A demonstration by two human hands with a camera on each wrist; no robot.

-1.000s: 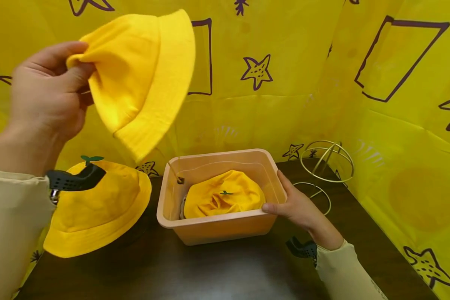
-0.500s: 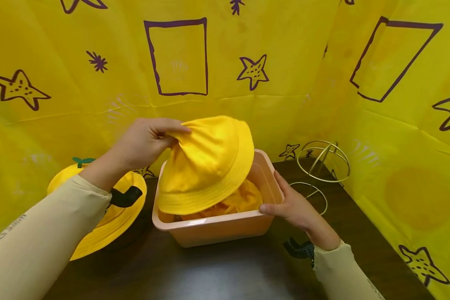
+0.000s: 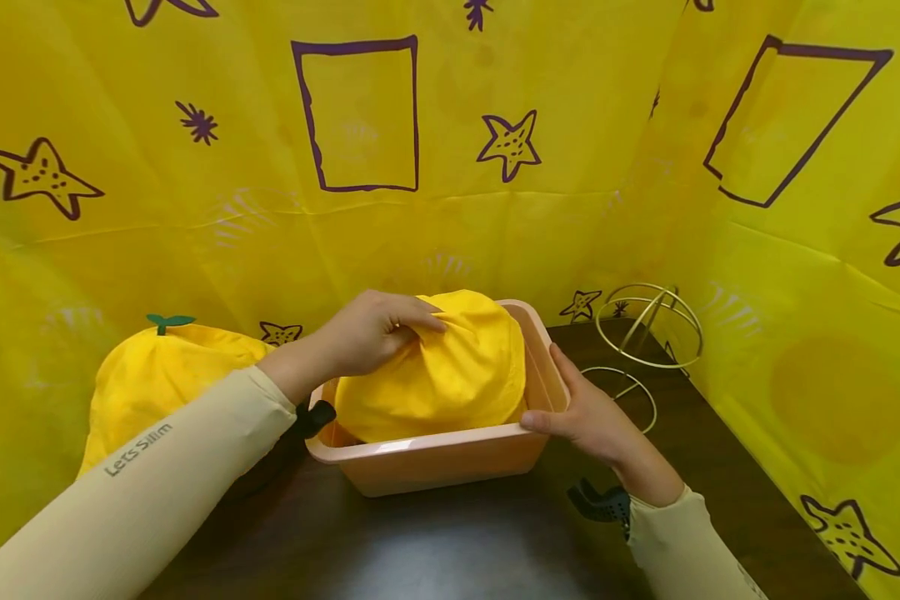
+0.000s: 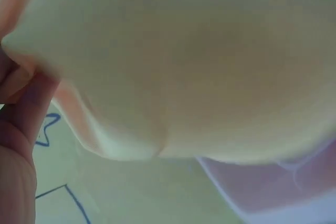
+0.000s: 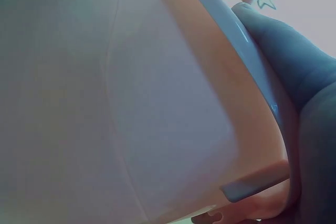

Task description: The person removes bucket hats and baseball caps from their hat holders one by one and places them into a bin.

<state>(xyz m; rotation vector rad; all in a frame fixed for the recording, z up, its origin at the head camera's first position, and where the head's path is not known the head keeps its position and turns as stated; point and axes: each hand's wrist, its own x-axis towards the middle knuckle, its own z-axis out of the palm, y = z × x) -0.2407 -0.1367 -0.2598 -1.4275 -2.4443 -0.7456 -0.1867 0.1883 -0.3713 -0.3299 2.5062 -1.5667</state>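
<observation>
A yellow sheet (image 3: 585,83) printed with purple starfish, bursts and crooked rectangles forms the back and side walls, and below it lies a dark brown wood-grain tabletop (image 3: 435,542), shiny near the front. A cream sleeve (image 3: 157,467) with grey lettering covers the left forearm, reaching across from the lower left. A pinkish-peach plastic tub (image 3: 450,462) stands upright on the tabletop. Inside it, bulging above the back rim, is a yellow bucket hat (image 3: 450,367), its cloth creased where it is gripped. A second yellow hat (image 3: 157,375) sits left of the tub, partly hidden behind the left forearm. Beyond the tub's right end is a gold wire rack (image 3: 648,321), with a rounded cage above and a ring lower down. The left hand (image 3: 367,333) has its thumb and fingers closed together, pinching a fold of the bucket hat's crown. The right hand (image 3: 596,421) grips the tub's front right corner, thumb on the front rim and fingers spread along the right side, their tips mostly hidden. Smallest is a green two-leaf sprout (image 3: 168,323) upright on top of the second hat.
</observation>
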